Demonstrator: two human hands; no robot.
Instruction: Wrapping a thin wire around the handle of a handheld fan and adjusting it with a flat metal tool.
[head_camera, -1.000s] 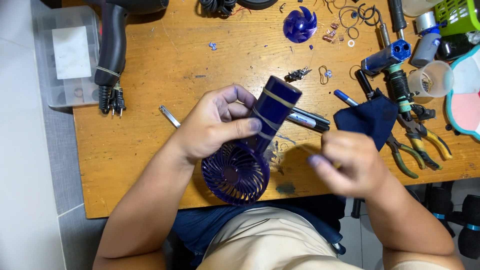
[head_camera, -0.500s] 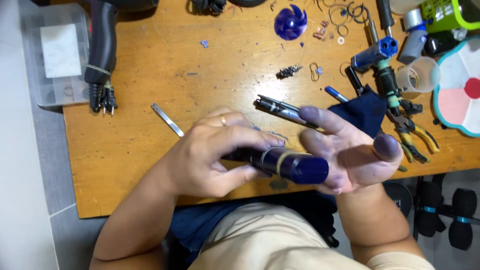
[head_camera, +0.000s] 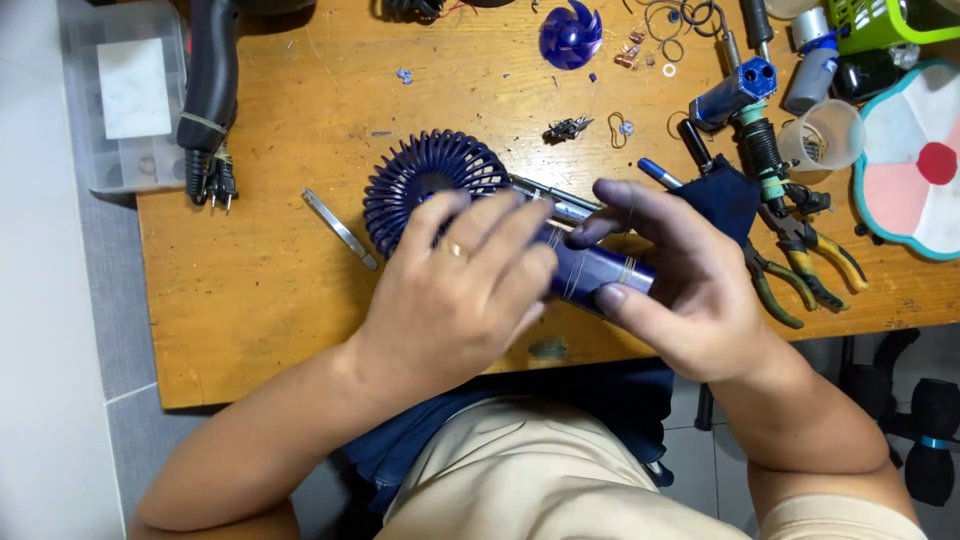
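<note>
Together, the fingers of the left hand (head_camera: 455, 290) are wrapped over the dark blue cylindrical plastic handle of a small hand fan (head_camera: 590, 272), while the right hand (head_camera: 680, 280) is clamped on its free end. The handle's long axis is laid left to right above the wooden table (head_camera: 260, 290), with the round ribbed grille (head_camera: 425, 180) beyond the left fingertips.

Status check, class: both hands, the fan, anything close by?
Left hand and right hand both grip the fan. Pliers lie right; metal strip left.
</note>
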